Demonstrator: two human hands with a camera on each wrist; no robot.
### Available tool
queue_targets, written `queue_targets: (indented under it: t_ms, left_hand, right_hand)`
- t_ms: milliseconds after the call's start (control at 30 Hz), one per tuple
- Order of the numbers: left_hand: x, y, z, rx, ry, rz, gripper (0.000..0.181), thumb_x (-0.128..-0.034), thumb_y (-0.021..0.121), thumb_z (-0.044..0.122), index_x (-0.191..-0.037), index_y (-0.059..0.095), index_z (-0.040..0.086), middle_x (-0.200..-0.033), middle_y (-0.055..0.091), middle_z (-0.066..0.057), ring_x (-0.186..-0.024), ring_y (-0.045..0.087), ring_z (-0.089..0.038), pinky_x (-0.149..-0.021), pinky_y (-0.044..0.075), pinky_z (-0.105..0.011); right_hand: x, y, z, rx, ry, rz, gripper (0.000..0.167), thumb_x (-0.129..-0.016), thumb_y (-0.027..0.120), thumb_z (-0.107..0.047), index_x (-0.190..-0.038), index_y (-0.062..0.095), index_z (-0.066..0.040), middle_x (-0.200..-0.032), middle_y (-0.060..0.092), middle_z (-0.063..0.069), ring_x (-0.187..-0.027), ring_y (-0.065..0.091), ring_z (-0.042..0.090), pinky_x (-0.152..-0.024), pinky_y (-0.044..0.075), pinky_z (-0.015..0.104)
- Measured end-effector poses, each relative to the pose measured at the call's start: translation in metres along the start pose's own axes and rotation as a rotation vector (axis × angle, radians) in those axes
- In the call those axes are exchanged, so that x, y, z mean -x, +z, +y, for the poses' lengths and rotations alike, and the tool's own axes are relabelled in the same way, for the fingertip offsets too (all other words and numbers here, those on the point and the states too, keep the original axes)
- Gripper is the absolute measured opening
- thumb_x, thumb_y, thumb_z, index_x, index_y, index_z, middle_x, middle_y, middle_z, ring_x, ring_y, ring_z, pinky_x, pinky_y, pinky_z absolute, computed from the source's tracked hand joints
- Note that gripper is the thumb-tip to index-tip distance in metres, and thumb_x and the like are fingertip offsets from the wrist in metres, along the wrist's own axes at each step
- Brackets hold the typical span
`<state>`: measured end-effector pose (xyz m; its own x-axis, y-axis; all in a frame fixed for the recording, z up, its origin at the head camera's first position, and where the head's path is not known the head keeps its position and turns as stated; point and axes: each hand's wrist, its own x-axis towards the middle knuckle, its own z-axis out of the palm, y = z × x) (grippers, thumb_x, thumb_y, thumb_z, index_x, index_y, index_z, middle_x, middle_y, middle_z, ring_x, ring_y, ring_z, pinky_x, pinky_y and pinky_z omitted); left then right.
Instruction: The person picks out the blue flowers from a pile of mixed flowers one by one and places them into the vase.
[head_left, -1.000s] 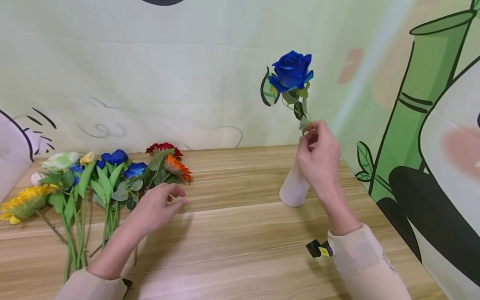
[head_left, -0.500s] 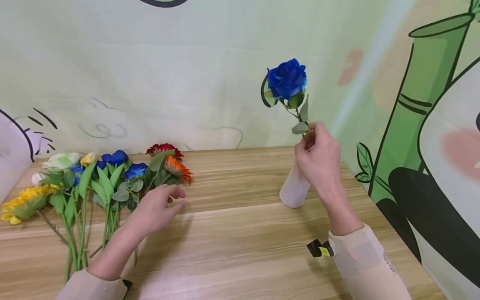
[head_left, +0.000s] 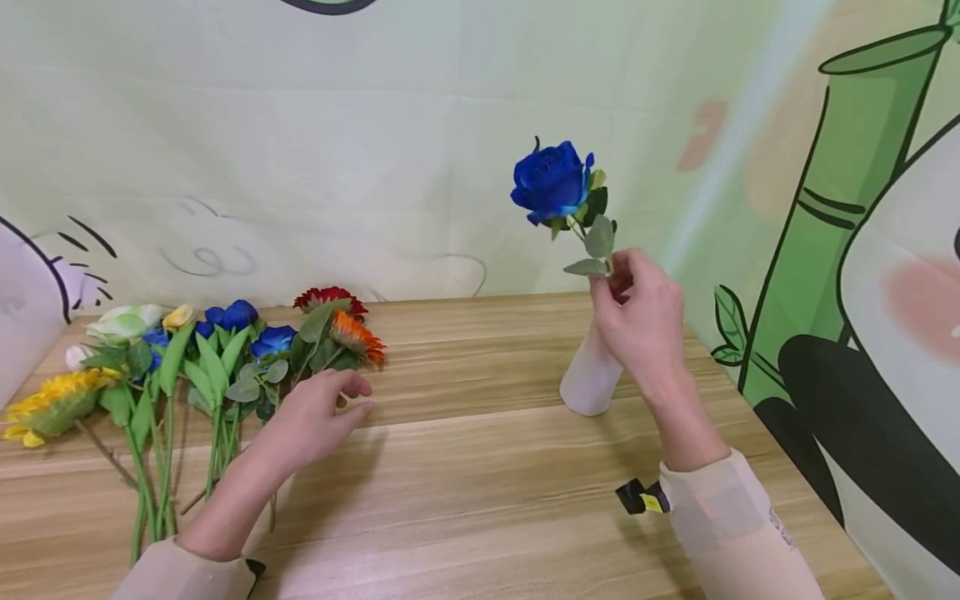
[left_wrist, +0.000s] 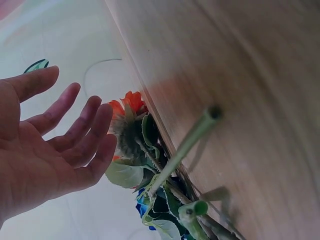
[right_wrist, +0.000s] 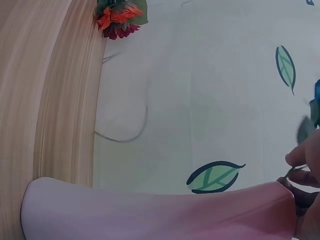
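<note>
My right hand (head_left: 641,317) pinches the stem of a blue rose (head_left: 551,182) just over the mouth of a white vase (head_left: 588,379). The bloom leans to the left, and grey-green leaves (head_left: 600,237) hang by my fingertips. In the right wrist view the vase (right_wrist: 160,215) lies across the bottom, with the stem running down to its rim; how deep the stem reaches is hidden. Idle and loosely bent, my left hand (head_left: 318,417) hovers beside the loose flowers. The left wrist view shows its spread fingers (left_wrist: 75,130) holding nothing, near an orange flower (left_wrist: 132,102).
Several artificial flowers lie at the left of the wooden table (head_left: 465,483): a yellow sunflower (head_left: 56,404), a white bloom (head_left: 123,321), blue blooms (head_left: 231,315), a red flower (head_left: 330,298). A printed cloth (head_left: 375,150) hangs behind. A black device (head_left: 633,497) sits at my right sleeve.
The blue rose has turned in my right fingers; its bloom has come down and swung to the left. My left hand and the vase have stayed in place.
</note>
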<state>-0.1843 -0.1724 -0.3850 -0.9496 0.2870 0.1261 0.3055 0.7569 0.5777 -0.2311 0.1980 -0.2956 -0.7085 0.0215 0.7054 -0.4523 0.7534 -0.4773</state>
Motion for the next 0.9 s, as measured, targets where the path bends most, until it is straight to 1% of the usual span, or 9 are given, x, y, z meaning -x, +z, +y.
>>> queue_targets:
  t_ms: [167,333,467,533,633,700,767,833,900]
  left_hand:
    - [-0.0002,0.0005,0.0000,-0.001,-0.002,-0.001,0.023,-0.0983,0.071,0.020,-0.112,0.070,0.002,-0.110,0.070,-0.013,-0.098,0.066,-0.033,-0.084,0.055,-0.050]
    - [-0.0003,0.0008,0.0001,0.002,-0.009,-0.006,0.024,-0.0986,0.070,0.021,-0.113,0.070,0.002,-0.111,0.070,-0.014,-0.099,0.066,-0.033,-0.084,0.055,-0.051]
    - [-0.0006,0.0012,-0.0004,0.001,-0.005,-0.005,0.022,-0.0984,0.071,0.020,-0.112,0.070,0.002,-0.110,0.070,-0.013,-0.099,0.066,-0.034,-0.084,0.055,-0.050]
    - [-0.0006,0.0014,-0.0006,0.000,-0.001,-0.001,0.022,-0.0981,0.071,0.019,-0.112,0.070,0.002,-0.110,0.070,-0.013,-0.099,0.066,-0.034,-0.084,0.055,-0.050]
    - [-0.0005,0.0017,-0.0007,0.000,0.007,0.004,0.021,-0.0978,0.071,0.018,-0.111,0.070,0.002,-0.109,0.070,-0.013,-0.098,0.066,-0.033,-0.084,0.055,-0.050]
    - [-0.0004,0.0018,-0.0007,0.000,0.010,0.005,0.021,-0.0978,0.071,0.018,-0.111,0.070,0.002,-0.109,0.070,-0.013,-0.098,0.066,-0.033,-0.083,0.055,-0.050]
    - [-0.0003,0.0018,-0.0007,0.002,0.010,0.005,0.021,-0.0979,0.071,0.019,-0.111,0.070,0.002,-0.109,0.070,-0.013,-0.097,0.066,-0.033,-0.083,0.055,-0.050]
    - [-0.0002,0.0018,-0.0008,0.004,0.010,0.004,0.021,-0.0979,0.071,0.019,-0.111,0.070,0.002,-0.109,0.070,-0.013,-0.097,0.066,-0.033,-0.083,0.055,-0.050]
    - [-0.0002,0.0018,-0.0010,0.005,0.009,0.004,0.021,-0.0979,0.071,0.019,-0.110,0.070,0.002,-0.109,0.070,-0.013,-0.097,0.066,-0.033,-0.083,0.055,-0.050]
  right_hand:
    - [0.0018,-0.0030,0.0021,0.059,0.024,0.000,0.009,-0.092,0.061,-0.001,-0.100,0.064,0.003,-0.083,0.068,0.017,-0.071,0.064,0.032,-0.065,0.051,0.044]
    - [0.0030,-0.0051,0.0027,0.113,0.071,-0.049,0.008,-0.091,0.063,-0.004,-0.095,0.064,0.003,-0.085,0.066,0.017,-0.074,0.062,0.033,-0.066,0.052,0.046]
    - [0.0029,-0.0054,0.0024,0.117,0.090,-0.075,0.012,-0.091,0.066,-0.006,-0.097,0.061,0.003,-0.088,0.065,0.017,-0.075,0.062,0.033,-0.066,0.053,0.046]
    - [0.0024,-0.0055,0.0014,0.099,0.099,-0.085,0.019,-0.091,0.069,-0.007,-0.104,0.060,0.004,-0.092,0.064,0.017,-0.079,0.063,0.033,-0.068,0.054,0.045]
    - [0.0023,-0.0059,-0.0004,0.060,0.108,-0.097,0.040,-0.089,0.073,-0.010,-0.123,0.056,0.003,-0.106,0.061,0.016,-0.089,0.061,0.031,-0.075,0.055,0.045]
    - [0.0027,-0.0057,-0.0014,0.032,0.099,-0.097,0.054,-0.088,0.074,-0.010,-0.135,0.050,0.002,-0.114,0.057,0.017,-0.094,0.059,0.031,-0.079,0.054,0.044]
    - [0.0029,-0.0048,-0.0019,0.007,0.074,-0.079,0.060,-0.088,0.072,-0.009,-0.141,0.047,0.001,-0.118,0.055,0.018,-0.096,0.057,0.032,-0.080,0.052,0.044]
    - [0.0030,-0.0031,-0.0018,-0.016,0.034,-0.043,0.055,-0.089,0.069,-0.008,-0.139,0.050,0.003,-0.117,0.055,0.019,-0.095,0.056,0.032,-0.078,0.050,0.043]
    - [0.0029,-0.0012,-0.0014,-0.029,-0.020,0.001,0.042,-0.091,0.067,-0.007,-0.130,0.056,0.006,-0.111,0.057,0.020,-0.091,0.057,0.034,-0.077,0.050,0.043]
